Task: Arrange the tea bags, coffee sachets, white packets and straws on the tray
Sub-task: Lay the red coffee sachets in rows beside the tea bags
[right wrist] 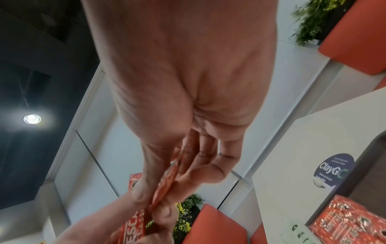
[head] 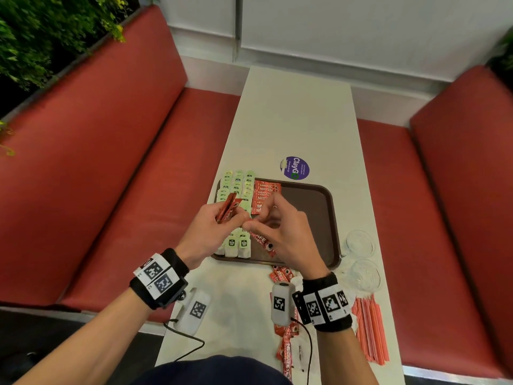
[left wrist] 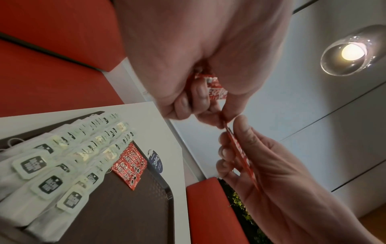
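Note:
A brown tray point(head: 311, 215) lies mid-table. Green-tagged tea bags point(head: 237, 184) fill rows along its left side, with a row of red coffee sachets point(head: 265, 194) beside them. My left hand point(head: 230, 215) grips a small bundle of red sachets point(left wrist: 215, 89) above the tea bags. My right hand point(head: 261, 218) meets it and pinches one sachet point(left wrist: 238, 151) edge-on between thumb and fingers, still touching the bundle. More loose sachets point(head: 280, 276) and a white packet point(head: 301, 354) lie on the table in front of the tray. Orange-pink straws point(head: 370, 329) lie at the near right.
Two clear glass bowls point(head: 360, 243) stand right of the tray, near the table's right edge. A purple round sticker point(head: 295, 168) sits beyond the tray. Red benches point(head: 125, 176) flank the narrow white table point(head: 291, 112). The tray's right half is bare.

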The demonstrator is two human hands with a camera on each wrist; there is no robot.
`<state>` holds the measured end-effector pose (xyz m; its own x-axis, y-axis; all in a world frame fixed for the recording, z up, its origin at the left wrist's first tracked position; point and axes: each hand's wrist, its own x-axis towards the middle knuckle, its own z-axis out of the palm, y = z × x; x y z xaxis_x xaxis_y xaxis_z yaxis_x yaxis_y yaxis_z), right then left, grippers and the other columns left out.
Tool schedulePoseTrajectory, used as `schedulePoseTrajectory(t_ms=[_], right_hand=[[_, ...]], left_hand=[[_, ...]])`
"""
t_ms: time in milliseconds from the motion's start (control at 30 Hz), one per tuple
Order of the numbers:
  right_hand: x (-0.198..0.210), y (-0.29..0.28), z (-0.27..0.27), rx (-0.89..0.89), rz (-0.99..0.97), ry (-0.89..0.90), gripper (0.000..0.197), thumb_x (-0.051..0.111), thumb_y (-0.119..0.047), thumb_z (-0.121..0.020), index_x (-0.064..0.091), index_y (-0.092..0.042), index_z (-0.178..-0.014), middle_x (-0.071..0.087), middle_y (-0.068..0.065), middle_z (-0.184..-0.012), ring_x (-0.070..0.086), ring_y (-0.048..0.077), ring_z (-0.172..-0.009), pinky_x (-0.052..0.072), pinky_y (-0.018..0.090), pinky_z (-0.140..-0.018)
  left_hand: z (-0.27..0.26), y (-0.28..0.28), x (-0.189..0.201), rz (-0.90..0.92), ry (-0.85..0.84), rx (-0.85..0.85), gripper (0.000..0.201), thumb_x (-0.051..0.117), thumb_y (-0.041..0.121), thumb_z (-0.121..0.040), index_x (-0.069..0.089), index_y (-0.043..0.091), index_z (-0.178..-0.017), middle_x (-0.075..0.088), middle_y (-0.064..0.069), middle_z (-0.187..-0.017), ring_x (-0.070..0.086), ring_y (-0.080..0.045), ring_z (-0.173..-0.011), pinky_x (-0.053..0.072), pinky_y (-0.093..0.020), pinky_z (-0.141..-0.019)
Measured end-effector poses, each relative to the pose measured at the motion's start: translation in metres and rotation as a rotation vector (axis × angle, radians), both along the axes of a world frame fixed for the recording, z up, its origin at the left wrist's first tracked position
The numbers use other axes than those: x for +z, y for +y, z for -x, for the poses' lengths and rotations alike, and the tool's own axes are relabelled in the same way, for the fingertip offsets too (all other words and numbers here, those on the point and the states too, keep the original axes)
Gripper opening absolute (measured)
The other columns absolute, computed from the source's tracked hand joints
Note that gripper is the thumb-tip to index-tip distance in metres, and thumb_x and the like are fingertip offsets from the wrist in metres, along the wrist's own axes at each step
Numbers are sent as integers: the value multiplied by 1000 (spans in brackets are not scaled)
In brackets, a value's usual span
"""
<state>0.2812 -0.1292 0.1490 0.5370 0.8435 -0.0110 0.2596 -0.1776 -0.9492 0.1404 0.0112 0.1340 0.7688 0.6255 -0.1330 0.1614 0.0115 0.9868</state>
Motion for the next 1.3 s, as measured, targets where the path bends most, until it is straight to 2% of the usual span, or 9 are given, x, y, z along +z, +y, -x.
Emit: schedulePoseTrajectory(t_ms=[133,233,300,500,667,900,1000,1167,1300], right_hand=[[2,-2,0,-95,-21,-49,26,88,-30,-92,66,-16,-94,77,-3,-85,74,8,-80,56,19,-71],[-3,-7,-8,-119,-14,-35,16,86,-27,-94,71,-22,-97,79,-6,-93,76,10,-90,62,30,-80],[-3,-12,-13,-131,-30,36,14,86,-25,-94,74,-22,-100,80,-3,-96,78,14,-92,65,39,-86],[-10,-10,-23,-275,-77,127,14,87,-21,-93,77,-19,-101,81,1,-94,79,20,-90,65,50,-91],[-21,-7,-28,-186,-4,-364,30,89,-39,-89,75,-33,-114,73,-19,-114,67,6,-104,55,23,-91],[-42,4,-44,-57,63,-877,27,83,-36,-94,75,-25,-118,73,-7,-112,58,18,-101,50,39,-81],[-55,5,-59,-18,82,-895,27,83,-35,-93,75,-25,-117,74,-6,-113,59,19,-102,49,38,-81],[-114,19,-108,-35,344,-699,28,82,-34,-93,72,-29,-119,72,-5,-114,59,21,-105,54,45,-89],[-160,39,-127,41,531,-651,27,81,-34,-96,70,-30,-120,69,-2,-117,60,25,-112,53,46,-95]], left_hand=[[-4,-6,3,-66,-57,146,14,75,27,-101,77,15,-92,75,-3,-83,66,-10,-77,54,-34,-82],[-6,-2,-3,-13,-86,231,14,77,30,-100,78,16,-98,80,-10,-101,76,-32,-103,59,-54,-99],[-7,0,-6,3,-111,261,14,78,33,-99,78,19,-100,81,-10,-105,75,-36,-106,58,-60,-100],[-19,-6,-7,16,-110,299,17,76,31,-100,78,14,-103,82,0,-103,77,-18,-106,58,-50,-104],[-27,-3,-17,23,-72,313,19,78,34,-98,79,16,-102,82,3,-104,76,-16,-108,57,-51,-105],[-34,3,-34,49,-3,281,18,78,34,-99,79,17,-101,82,1,-103,76,-17,-106,57,-48,-105],[-36,8,-45,61,44,261,19,75,38,-101,77,20,-104,80,9,-108,73,-7,-109,56,-40,-104],[-32,11,-62,147,102,300,20,67,39,-105,69,24,-118,74,19,-102,65,9,-86,50,-24,-84],[-22,10,-72,209,138,268,24,65,37,-107,67,26,-128,76,14,-123,70,4,-105,52,-26,-90]])
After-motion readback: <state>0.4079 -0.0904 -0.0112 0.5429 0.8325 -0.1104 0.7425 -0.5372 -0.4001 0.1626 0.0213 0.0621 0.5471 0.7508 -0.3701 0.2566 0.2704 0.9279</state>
